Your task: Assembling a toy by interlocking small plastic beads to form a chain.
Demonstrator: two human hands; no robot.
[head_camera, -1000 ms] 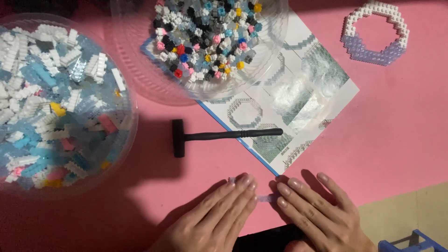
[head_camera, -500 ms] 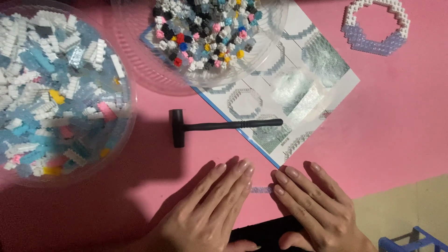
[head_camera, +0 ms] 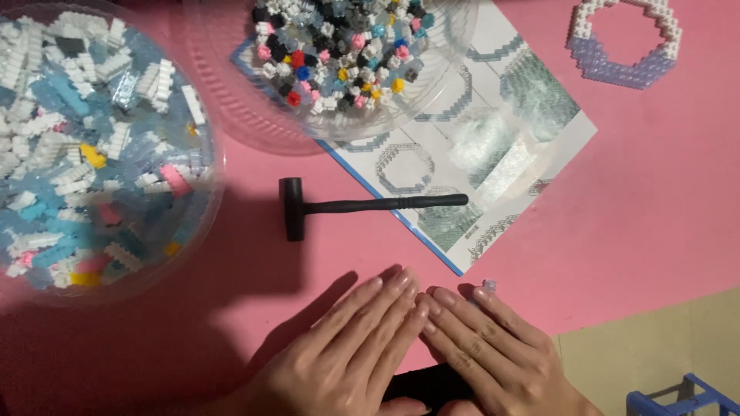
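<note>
Pressing flat on the pink bench [head_camera: 655,200], both hands lie side by side, palms down, fingers straight and held close together, gripping nothing that can be seen. The left hand [head_camera: 351,350] and the right hand [head_camera: 489,354] meet at the fingertips, index against index. Just past the right hand's fingertips peeks one tiny pale lilac brick [head_camera: 488,286], mostly covered, so its shape is hard to tell (only a corner shows).

Counting the rest: two clear round tubs, one hammer, one sheet, one built ring. The left tub [head_camera: 202,223] is packed with small bricks, mostly white and light blue, with a few pink and yellow ones mixed in. The upper tub [head_camera: 231,100] holds a heap of mixed bricks in black, white, grey, pink, red, blue and yellow, and it sits partly on the instruction sheet [head_camera: 493,146], which lies slanted and shows printed ring shapes. One small black hammer [head_camera: 362,206] lies on its side between the tubs and the hands, head to the left on bare pink, handle tip resting on the sheet's edge. It sits near the left hand's fingertips but apart from them. Up in the far right corner sits one brick ring [head_camera: 624,38], white on top, lilac along the bottom, well apart from both hands. A blue frame [head_camera: 682,397] pokes in at the bottom right.
</note>
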